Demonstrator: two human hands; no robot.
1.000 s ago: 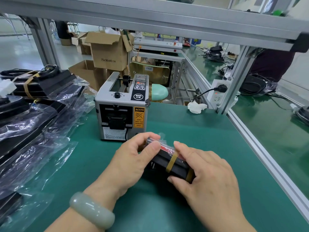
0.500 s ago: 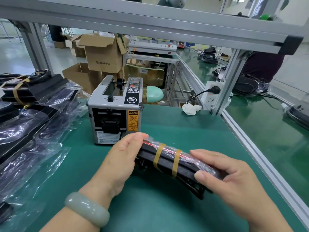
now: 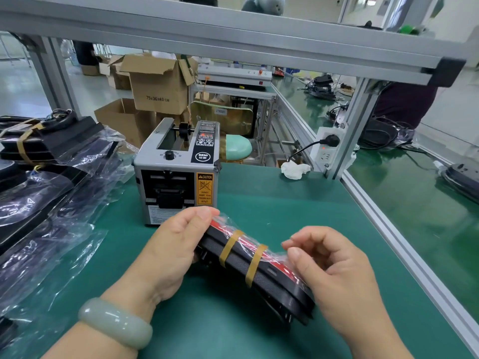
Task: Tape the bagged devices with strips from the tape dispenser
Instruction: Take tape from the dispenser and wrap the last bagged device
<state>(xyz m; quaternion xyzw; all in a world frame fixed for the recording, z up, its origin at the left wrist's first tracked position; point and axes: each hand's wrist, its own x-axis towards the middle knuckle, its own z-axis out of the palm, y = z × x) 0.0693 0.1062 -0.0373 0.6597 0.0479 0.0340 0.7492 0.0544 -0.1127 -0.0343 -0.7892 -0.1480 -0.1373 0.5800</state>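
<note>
Standing near the far edge of the worktop (image 3: 298, 208), the tape dispenser (image 3: 178, 174) has its outlet facing the person, just beyond the left hand's fingertips. A heap of other bagged units (image 3: 51, 193) crowds the left edge, its loose film spilling toward the middle. A crumpled white tissue (image 3: 294, 169) lies at the far right corner beside the frame post (image 3: 357, 120), which carries a power socket (image 3: 325, 149).

The bagged device (image 3: 269, 275) sits in the middle of the near half, slanting from upper left to lower right, with two tan tape strips (image 3: 229, 247) wrapped across it. The left hand (image 3: 168, 252), a pale bracelet (image 3: 115, 322) on its wrist, grips the device's left end, thumb on top. The right hand (image 3: 334, 268) is curled at the right end, thumb and fingertips pinching the clear film narrowly.

Half a second earlier the right fingers lay stretched flat over that end; they have since drawn up into the pinch.
</note>
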